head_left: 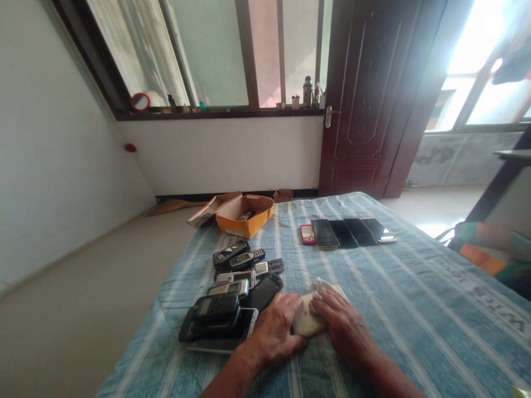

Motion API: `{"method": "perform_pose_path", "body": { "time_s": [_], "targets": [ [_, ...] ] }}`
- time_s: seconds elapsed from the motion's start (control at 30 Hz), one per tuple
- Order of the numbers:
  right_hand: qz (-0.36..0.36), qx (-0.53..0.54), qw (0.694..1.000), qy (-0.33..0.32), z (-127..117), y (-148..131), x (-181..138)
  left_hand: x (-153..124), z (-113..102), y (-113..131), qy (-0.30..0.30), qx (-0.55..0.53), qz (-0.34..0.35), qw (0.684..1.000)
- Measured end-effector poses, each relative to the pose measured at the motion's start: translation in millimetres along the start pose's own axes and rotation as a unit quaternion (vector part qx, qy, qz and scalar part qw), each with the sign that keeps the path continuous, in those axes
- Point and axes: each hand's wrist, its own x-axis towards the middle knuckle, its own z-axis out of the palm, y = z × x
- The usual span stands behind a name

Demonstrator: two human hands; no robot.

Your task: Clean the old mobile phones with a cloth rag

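My left hand (pixel 277 327) lies curled on the striped cloth and grips the left edge of a pale, flat phone-like object (pixel 306 323). My right hand (pixel 341 321) presses a crumpled white cloth (pixel 321 287) onto the top of that object, fingers closed on it. Just left of my hands lies a heap of old mobile phones (pixel 232 301), with a black one on top.
A row of several phones (pixel 347 232), one red, lies further back on the blue striped tablecloth (pixel 415 309). An orange cardboard box (pixel 244 214) sits at the table's far left corner. A dark door (pixel 373 94) and a window sill with bottles stand behind.
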Motion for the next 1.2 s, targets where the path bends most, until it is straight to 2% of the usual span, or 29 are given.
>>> {"method": "perform_pose_path", "body": {
  "time_s": [0.13,0.4,0.6,0.73,0.83,0.9,1.03,1.1,1.2],
  "targets": [
    [0.008,-0.009,1.000,0.001,0.9,2.8,-1.4,0.3,-0.5,0.4,-0.003,0.001,-0.002,1.000],
    [0.070,-0.049,0.996,0.022,1.8,17.6,-2.6,1.3,2.2,-2.6,0.000,0.006,0.002,1.000],
    [0.027,-0.047,0.998,0.024,6.8,11.4,-3.7,1.3,4.0,-3.9,0.007,0.007,0.004,1.000],
    [-0.024,0.019,0.999,-0.026,3.9,-8.2,1.4,1.2,4.0,-4.5,0.011,-0.004,0.015,1.000],
    [-0.035,0.045,0.997,-0.053,1.2,-14.2,4.6,1.0,3.9,-4.9,0.007,-0.009,0.016,1.000],
    [-0.019,0.032,0.999,-0.037,1.0,-9.2,4.7,0.7,3.6,-4.5,0.007,-0.007,0.012,1.000],
    [0.059,-0.025,0.998,-0.006,2.9,10.3,3.8,0.0,3.0,-3.2,0.012,-0.002,0.005,1.000],
    [0.085,-0.046,0.995,-0.004,4.6,15.9,4.9,0.0,3.2,-3.3,0.009,-0.001,0.004,1.000],
    [0.087,-0.053,0.995,-0.020,8.9,12.6,8.4,0.2,4.6,-4.8,0.008,-0.004,0.006,1.000]
  ]
}}
